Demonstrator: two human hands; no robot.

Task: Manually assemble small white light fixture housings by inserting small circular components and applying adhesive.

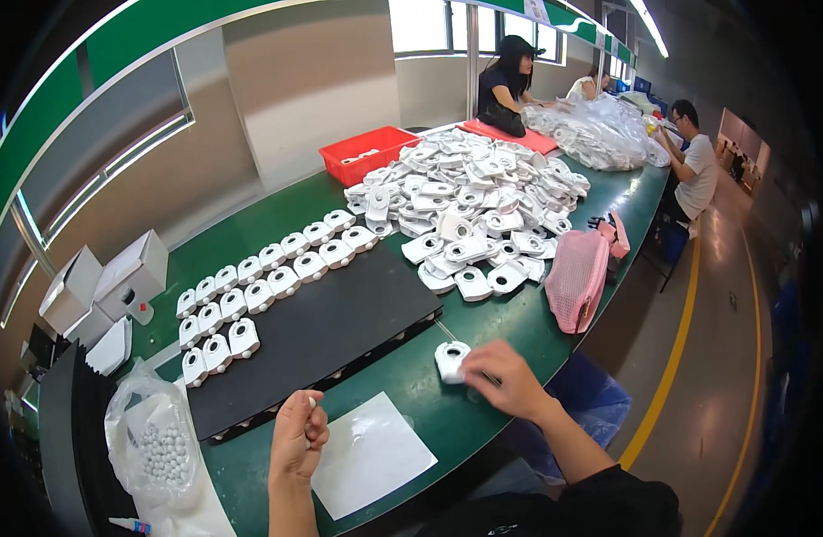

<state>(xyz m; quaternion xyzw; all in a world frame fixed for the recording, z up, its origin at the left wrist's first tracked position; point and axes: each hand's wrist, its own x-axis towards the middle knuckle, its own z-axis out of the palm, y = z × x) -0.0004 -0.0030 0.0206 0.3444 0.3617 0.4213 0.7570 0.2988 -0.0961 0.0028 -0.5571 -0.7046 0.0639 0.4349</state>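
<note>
My left hand is closed in front of me, with a small white ball at its fingertips. A further pale bit shows lower among its fingers. My right hand is slightly blurred, its fingers drawn together at the edge of a white plastic part with a dark round hole. Something thin and dark shows between those fingers, too smeared to name. A thin metal rod lies just beyond the part. Between my hands, a white sheet lies on the green tabletop.
Rows of similar white parts stand along a black board. Behind lie a large heap of parts, a red bin and a pink mesh bag. A clear bag of white balls is at left. Several people sit farther along.
</note>
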